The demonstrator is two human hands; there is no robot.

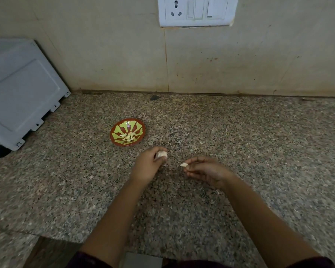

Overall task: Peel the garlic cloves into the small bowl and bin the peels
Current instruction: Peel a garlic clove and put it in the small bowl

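- Left hand point(147, 165) is curling round the remaining chunk of the garlic bulb point(161, 154), fingers wrapped over it just above the granite counter point(240, 142). I am holding it here as the supply to draw from.
- Right hand point(205, 169) is pinching a single clove point(183, 165) between thumb and fingertips, pale tip pointing toward the left hand. Whether its skin is fully off, I cannot tell.
- The hands are sitting apart, with a small gap between bulb and clove, neither touching the other.
- The small bowl point(137, 128) is standing on the counter just beyond the left hand, within easy reach for dropping cloves in. A little heap of peeled cloves point(128, 136) is lying at its centre, so I judge the job is well underway.
- No bin is showing in this view, so the peels will need carrying off elsewhere.
- A few pale flecks on the counter may be skins; they are too small to call.
- A white appliance point(21, 89) is sitting at the far left, and a switchboard point(196, 10) is on the wall above.
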